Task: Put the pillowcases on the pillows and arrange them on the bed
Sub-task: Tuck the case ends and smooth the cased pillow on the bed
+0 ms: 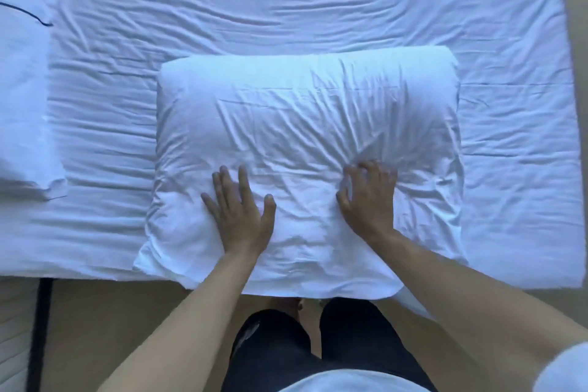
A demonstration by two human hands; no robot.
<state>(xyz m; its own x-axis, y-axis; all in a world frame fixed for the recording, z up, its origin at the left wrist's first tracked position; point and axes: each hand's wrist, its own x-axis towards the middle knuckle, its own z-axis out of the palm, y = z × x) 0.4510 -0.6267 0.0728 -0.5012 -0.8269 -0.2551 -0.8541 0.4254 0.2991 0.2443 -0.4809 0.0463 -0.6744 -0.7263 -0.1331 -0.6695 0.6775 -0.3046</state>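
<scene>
A white pillow [302, 124] in a wrinkled white pillowcase lies across the near edge of the bed [286, 3], its near side hanging slightly over the edge. My left hand [240, 210] presses flat on the pillow's near left part, fingers straight and spread. My right hand [366, 197] sits on the near right part with its fingers curled, bunching the pillowcase fabric; creases radiate from the fingertips. A second white pillow [22, 89] with a thin dark line on its case lies at the bed's left end, partly out of frame.
The bed is covered with a creased white sheet. Tan floor [105, 321] runs along the near side and the right edge. My legs in dark trousers [305, 347] stand against the bed's edge. A dark strip [41, 328] runs down the lower left.
</scene>
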